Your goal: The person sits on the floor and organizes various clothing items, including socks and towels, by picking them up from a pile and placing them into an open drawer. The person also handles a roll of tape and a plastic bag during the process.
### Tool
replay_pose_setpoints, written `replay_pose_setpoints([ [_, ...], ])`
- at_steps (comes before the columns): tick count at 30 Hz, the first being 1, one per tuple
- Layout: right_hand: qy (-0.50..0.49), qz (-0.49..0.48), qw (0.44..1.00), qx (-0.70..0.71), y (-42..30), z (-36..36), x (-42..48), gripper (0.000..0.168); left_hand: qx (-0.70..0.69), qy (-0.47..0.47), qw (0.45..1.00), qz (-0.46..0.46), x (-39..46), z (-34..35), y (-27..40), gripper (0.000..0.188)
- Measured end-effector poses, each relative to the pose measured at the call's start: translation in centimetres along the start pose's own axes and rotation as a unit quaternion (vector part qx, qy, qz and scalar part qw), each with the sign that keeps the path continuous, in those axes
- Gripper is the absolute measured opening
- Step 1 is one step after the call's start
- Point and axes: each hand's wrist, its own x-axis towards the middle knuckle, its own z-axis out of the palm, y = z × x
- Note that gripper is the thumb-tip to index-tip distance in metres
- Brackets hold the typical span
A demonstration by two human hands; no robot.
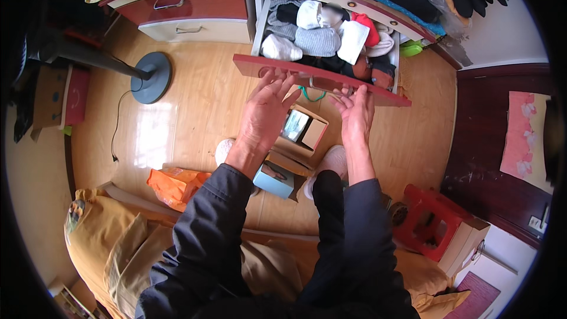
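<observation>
An open drawer with a red front (328, 80) juts out before me, filled with rolled and folded socks and other small garments. Among them lie a grey knitted roll (317, 41), a white folded cloth (353, 40) and a red item (366, 26). My left hand (268, 108) is at the left part of the drawer front, fingers spread, holding nothing. My right hand (356, 113) is near the right part of the front, its palm turned up and fingers apart. Whether the fingertips touch the front cannot be told.
Between my feet stand an open cardboard box (316, 133) and a light blue box (273, 180). An orange plastic bag (175, 186) lies on the wood floor at left, near a fan's round base (152, 77). A red plastic stool (427, 226) is at lower right, a bed behind me.
</observation>
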Motion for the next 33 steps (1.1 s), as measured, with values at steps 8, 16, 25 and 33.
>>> replay_pose_setpoints([
  [8,-0.015,0.011,1.0,0.008,-2.1,2.0,6.1,0.034,0.078,-0.062,0.995,0.03,1.9,2.2,1.4,0.062],
  [16,0.022,-0.242,0.763,-0.599,-6.9,2.5,4.1,0.03,0.252,-0.031,0.966,0.048,1.4,2.8,2.7,0.064],
  [25,-0.187,-0.462,0.615,-0.612,-5.2,9.9,9.9,0.045,0.207,-0.004,0.978,-0.016,1.0,2.5,2.0,0.062],
  [33,-0.187,-0.334,0.607,-0.696,-5.0,11.5,13.1,0.055,0.183,-0.007,0.982,-0.049,0.7,2.6,2.0,0.063],
])
